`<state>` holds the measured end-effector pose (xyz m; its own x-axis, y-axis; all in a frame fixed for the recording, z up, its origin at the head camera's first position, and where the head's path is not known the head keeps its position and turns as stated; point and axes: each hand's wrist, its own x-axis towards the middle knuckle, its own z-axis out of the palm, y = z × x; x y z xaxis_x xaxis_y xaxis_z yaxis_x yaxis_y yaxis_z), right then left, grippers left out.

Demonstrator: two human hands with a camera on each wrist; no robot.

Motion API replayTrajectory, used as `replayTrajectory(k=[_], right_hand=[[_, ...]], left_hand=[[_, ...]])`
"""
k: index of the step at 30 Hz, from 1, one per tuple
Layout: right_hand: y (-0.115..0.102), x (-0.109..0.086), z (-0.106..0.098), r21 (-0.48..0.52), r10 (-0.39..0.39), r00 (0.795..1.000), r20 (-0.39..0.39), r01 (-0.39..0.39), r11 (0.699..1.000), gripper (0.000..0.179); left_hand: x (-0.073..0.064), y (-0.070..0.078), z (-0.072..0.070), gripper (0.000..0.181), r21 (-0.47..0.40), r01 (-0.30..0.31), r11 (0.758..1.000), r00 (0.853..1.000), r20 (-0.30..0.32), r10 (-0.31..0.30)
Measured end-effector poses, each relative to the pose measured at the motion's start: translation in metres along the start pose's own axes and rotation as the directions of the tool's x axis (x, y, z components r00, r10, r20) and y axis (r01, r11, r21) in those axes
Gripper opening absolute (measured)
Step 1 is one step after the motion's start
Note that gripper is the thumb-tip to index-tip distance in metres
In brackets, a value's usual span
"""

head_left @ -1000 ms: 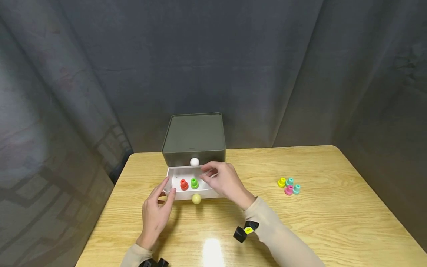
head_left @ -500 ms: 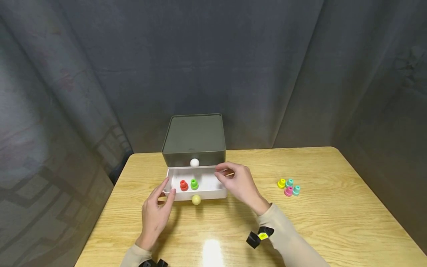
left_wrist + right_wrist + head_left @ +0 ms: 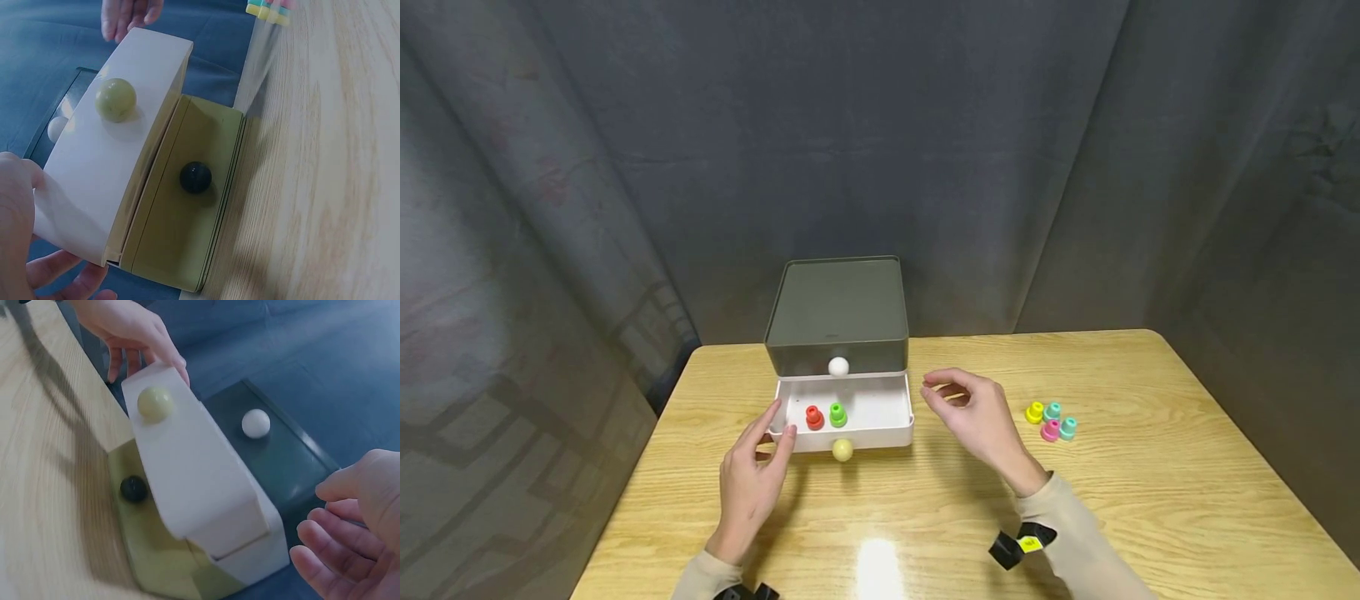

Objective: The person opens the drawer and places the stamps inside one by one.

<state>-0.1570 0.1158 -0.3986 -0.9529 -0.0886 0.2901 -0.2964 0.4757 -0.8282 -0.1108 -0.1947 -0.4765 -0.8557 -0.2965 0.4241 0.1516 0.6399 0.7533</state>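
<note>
A white drawer [image 3: 880, 437] with a yellow knob [image 3: 842, 450] is pulled out of a small chest with a dark top [image 3: 842, 300]. Inside it stand a red stepped peg [image 3: 814, 418] and a green one [image 3: 838, 414]. My left hand [image 3: 748, 483] holds the drawer's left front corner, its thumb on the front face in the left wrist view and its fingers round the side. To the right of the drawer, my right hand [image 3: 981, 421] hovers over the table, fingers loosely bent. Nothing shows between them in the right wrist view.
Several more pegs cluster on the table at right: yellow [image 3: 1034, 412], pink [image 3: 1050, 430] and teal [image 3: 1067, 428]. Above the white drawer is a dark one with a white knob [image 3: 838, 367]; below it, an olive drawer [image 3: 172, 244] with a black knob [image 3: 195, 177]. Dark curtains [image 3: 880, 150] surround the table.
My right hand has moved right, from above the drawer to beside it, toward the loose pegs. My left hand stays at the drawer's corner; the red and green pegs have not moved.
</note>
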Motion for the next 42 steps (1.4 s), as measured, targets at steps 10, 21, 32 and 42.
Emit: replayTrajectory(k=[10,21,32,42], right_hand=[[0.027,-0.007,-0.015,0.004,0.06,0.996,-0.071,-0.06,0.998,0.018],[0.057,-0.016,-0.043,-0.046,0.083,0.987,-0.138,-0.09,0.995,0.017],[0.08,-0.027,-0.07,-0.111,0.109,0.972,-0.209,-0.134,0.985,0.019],[0.108,-0.044,-0.099,-0.097,0.202,0.947,-0.248,-0.231,0.968,0.026]], left_hand=[[0.0,0.0,0.0,0.045,-0.004,0.0,1.0,1.0,0.002,0.0],[0.0,-0.001,-0.001,0.045,-0.005,-0.008,1.0,1.0,-0.007,0.008],[0.0,-0.002,-0.001,0.045,0.003,-0.016,1.0,1.0,-0.012,0.016],[0.0,-0.001,-0.001,0.046,-0.007,-0.017,1.0,1.0,-0.01,0.016]])
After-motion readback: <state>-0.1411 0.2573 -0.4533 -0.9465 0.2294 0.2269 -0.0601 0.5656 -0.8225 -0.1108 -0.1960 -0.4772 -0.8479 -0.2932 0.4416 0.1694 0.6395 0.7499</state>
